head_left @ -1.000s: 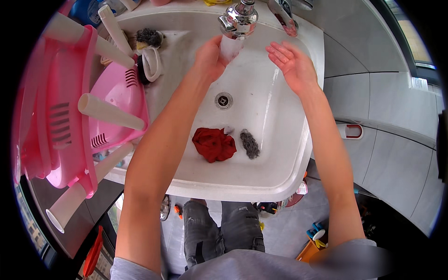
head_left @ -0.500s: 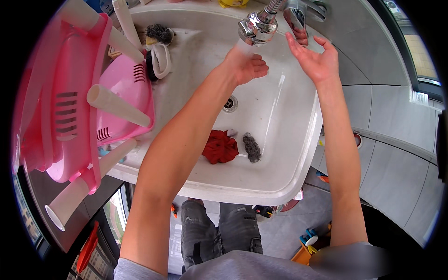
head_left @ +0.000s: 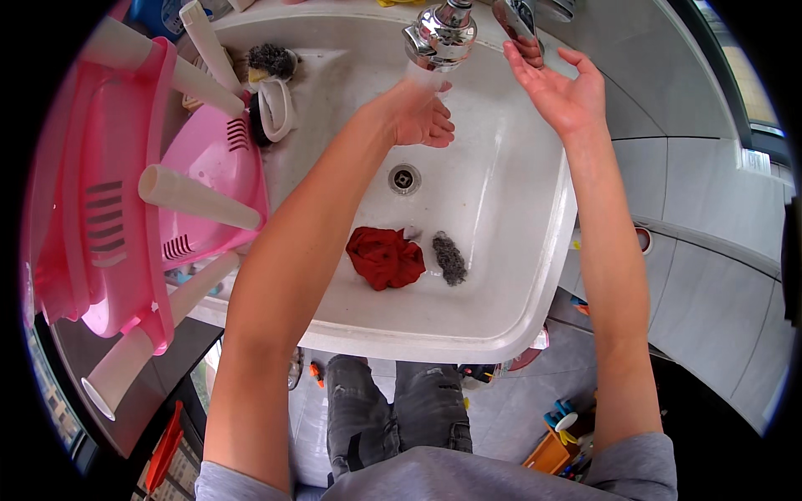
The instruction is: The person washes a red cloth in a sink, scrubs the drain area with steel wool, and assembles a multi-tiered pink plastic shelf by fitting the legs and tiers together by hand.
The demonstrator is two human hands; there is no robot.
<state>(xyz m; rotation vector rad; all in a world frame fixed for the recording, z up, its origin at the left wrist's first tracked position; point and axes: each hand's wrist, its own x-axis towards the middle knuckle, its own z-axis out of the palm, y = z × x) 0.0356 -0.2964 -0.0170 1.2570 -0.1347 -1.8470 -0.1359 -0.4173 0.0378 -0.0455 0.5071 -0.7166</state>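
Observation:
My left hand [head_left: 420, 118] is under the chrome faucet head [head_left: 443, 37], holding nothing, its fingers apart. A clear stream seems to run over its back and wrist. Palm up and fingers spread, my right hand [head_left: 570, 98] is by the shiny chrome lever [head_left: 520, 27]; its fingertips are at or just below the lever, and contact is hard to tell. Below the left hand, the round drain [head_left: 404, 179] is uncovered in the white sink [head_left: 501, 338]. A crumpled red cloth [head_left: 384, 257] and a grey steel-wool scrubber [head_left: 449, 257] lie on the basin's near floor.
A pink plastic rack [head_left: 107, 209] with white tube legs crowds the left side. Beside it on the sink's left ledge are a white-handled brush [head_left: 274, 110] and a dark scrubber [head_left: 271, 60]. Grey tiles [head_left: 710, 188] line the right. An orange box [head_left: 549, 452] stands on the floor.
The whole view has shifted slightly, so the drain shows more fully. My left hand remains under the faucet and my right hand remains by the lever, both with fingers apart.

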